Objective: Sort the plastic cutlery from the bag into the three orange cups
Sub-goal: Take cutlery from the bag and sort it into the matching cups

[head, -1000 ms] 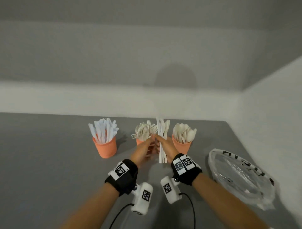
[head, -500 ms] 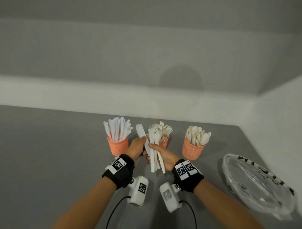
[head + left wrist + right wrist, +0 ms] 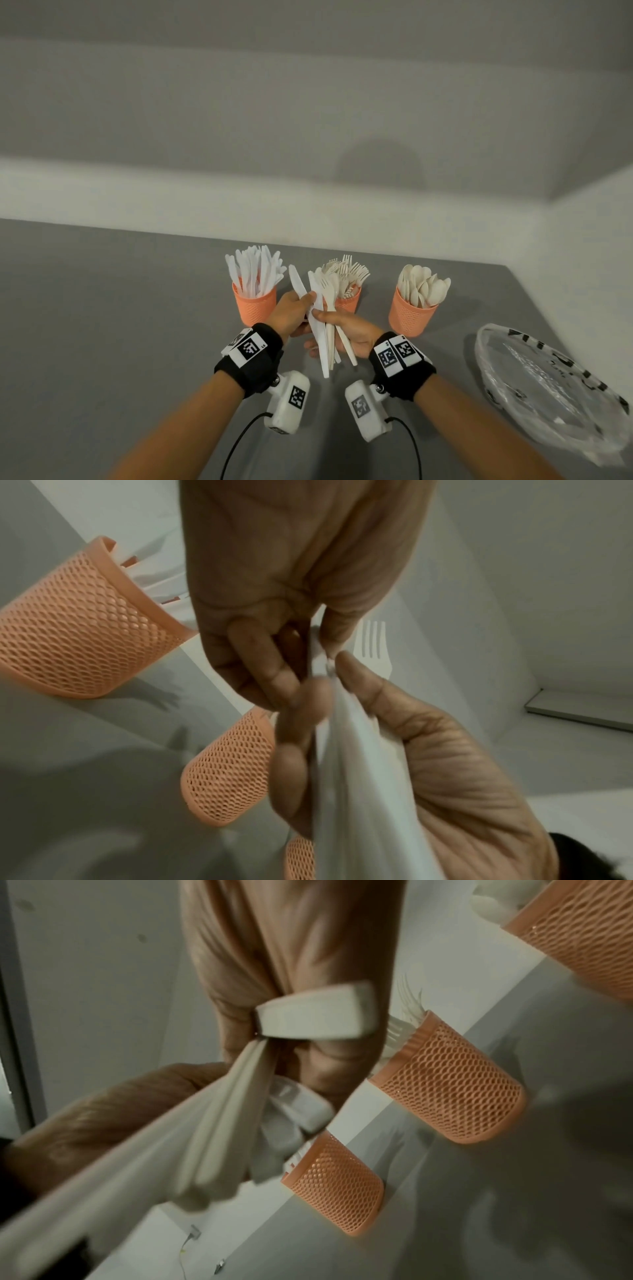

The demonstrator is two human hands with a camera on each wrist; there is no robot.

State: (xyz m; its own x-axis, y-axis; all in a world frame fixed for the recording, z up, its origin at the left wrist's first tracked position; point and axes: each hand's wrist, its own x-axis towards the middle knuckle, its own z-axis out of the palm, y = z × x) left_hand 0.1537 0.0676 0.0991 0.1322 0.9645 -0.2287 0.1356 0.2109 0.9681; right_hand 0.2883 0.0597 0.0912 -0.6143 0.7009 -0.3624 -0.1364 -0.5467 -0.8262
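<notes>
A grey worktop (image 3: 102, 325) runs to a pale wall at its far edge and right edge. Above its middle the right hand (image 3: 349, 334) is clamped round a bundle of white cutlery (image 3: 327, 329), forks and knives standing upright and fanned. Touching it, the left hand (image 3: 291, 313) pinches a single knife (image 3: 297, 286) at the bundle's left. Behind the hands, along the far edge, stand three orange mesh cups: the knife cup (image 3: 255, 305) to the left, the fork cup (image 3: 347, 303) in the middle, partly hidden by the bundle, and the spoon cup (image 3: 411, 315) towards the far right corner. The clear plastic bag (image 3: 548, 387) lies flat by the right edge.
</notes>
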